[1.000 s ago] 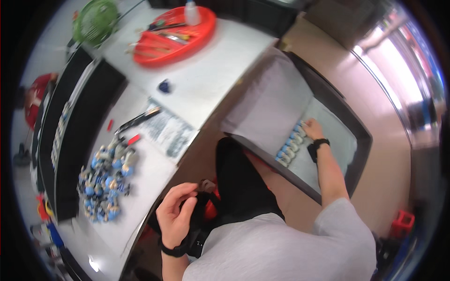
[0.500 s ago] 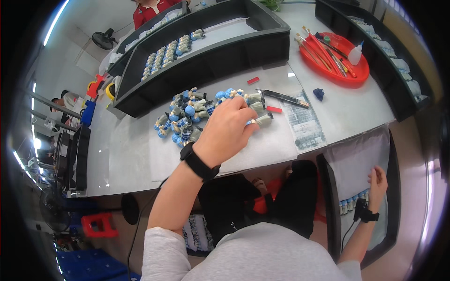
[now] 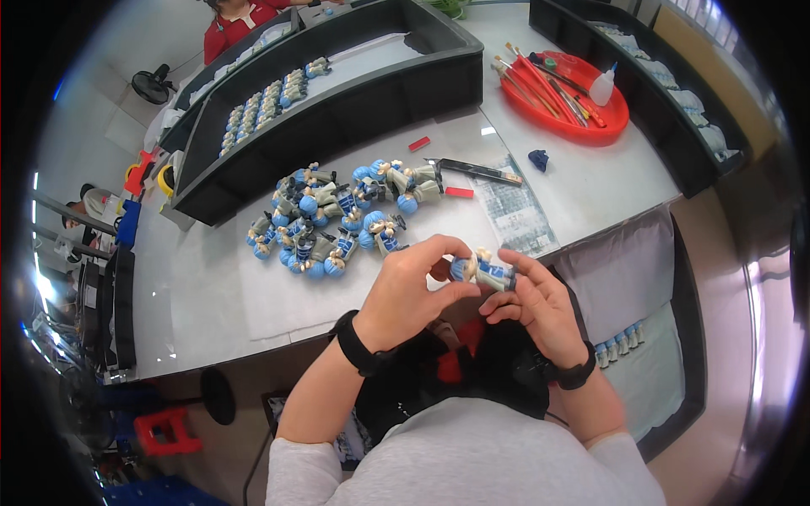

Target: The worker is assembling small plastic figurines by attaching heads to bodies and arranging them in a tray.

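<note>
A small painted figurine (image 3: pixel 488 274) with a blue cap, blue top and grey legs is between my two hands, lying sideways just off the table's front edge. My left hand (image 3: pixel 409 291) pinches it at the head end with thumb and forefinger. At the foot end, the fingers of my right hand (image 3: pixel 544 312) close around its dark shoes. Both wrists wear black bands. Left of my hands, a heap of similar figurines (image 3: pixel 308 207) lies on white sheeting, and one figurine (image 3: pixel 384 232) rests nearest to my left hand.
A black tray (image 3: pixel 337 110) with rows of figurines stands behind the heap. A craft knife (image 3: pixel 477 171), red strips and a dark blue lump (image 3: pixel 538 159) lie right of it. Farther right are a red dish (image 3: pixel 614 126) of brushes and another tray. A lower tray (image 3: pixel 688 363) holds a row of figurines.
My left hand has come back from the heap with a figurine. My right hand has risen from the lower tray and meets it at the figurine. The view has shifted slightly.
</note>
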A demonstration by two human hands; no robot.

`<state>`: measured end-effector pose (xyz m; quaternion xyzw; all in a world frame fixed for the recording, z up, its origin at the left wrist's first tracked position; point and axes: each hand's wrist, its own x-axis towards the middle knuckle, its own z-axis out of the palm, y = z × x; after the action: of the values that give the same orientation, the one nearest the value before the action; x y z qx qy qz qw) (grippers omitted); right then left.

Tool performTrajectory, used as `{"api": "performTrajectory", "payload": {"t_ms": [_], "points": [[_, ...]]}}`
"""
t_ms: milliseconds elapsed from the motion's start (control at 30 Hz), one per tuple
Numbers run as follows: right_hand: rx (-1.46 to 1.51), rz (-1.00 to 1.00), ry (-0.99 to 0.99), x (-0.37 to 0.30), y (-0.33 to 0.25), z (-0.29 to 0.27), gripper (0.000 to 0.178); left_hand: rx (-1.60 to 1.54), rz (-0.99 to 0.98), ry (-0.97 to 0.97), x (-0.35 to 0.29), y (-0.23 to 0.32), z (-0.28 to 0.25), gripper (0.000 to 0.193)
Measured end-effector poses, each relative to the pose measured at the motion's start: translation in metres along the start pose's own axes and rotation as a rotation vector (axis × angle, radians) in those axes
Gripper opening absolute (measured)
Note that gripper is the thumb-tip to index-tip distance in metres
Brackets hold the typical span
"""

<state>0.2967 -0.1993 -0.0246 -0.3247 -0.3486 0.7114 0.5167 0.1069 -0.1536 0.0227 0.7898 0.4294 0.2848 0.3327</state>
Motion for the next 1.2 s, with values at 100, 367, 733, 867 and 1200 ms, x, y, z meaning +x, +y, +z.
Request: {"api": "performTrajectory", "payload": {"t_ms": [100, 367, 733, 867, 1200], "points": [[0.021, 0.042, -0.018, -0.004, 0.002, 0.007, 0.039, -0.352, -0.058, 0.014, -0.012, -0.013, 0.015, 0.032], [-0.042, 0.026, -0.019, -0.013, 0.015, 0.003, 0.038, -1.298, -0.322, 0.134, -0.028, -0.035, 0.043, 0.024], [-0.111, -0.118, -0.012, -0.017, 0.022, 0.006, 0.035, -1.107, -0.374, 0.071, -0.023, -0.027, 0.045, 0.023], [0.214, 0.207, -0.050, -0.022, 0.014, -0.018, 0.022, -1.073, -0.241, -0.116, -0.023, -0.012, 0.044, 0.024], [-0.173, -0.380, 0.689, -0.094, -0.020, -0.150, 0.028, 0.736, 0.068, 0.112, 0.013, -0.026, -0.040, 0.041]]}}
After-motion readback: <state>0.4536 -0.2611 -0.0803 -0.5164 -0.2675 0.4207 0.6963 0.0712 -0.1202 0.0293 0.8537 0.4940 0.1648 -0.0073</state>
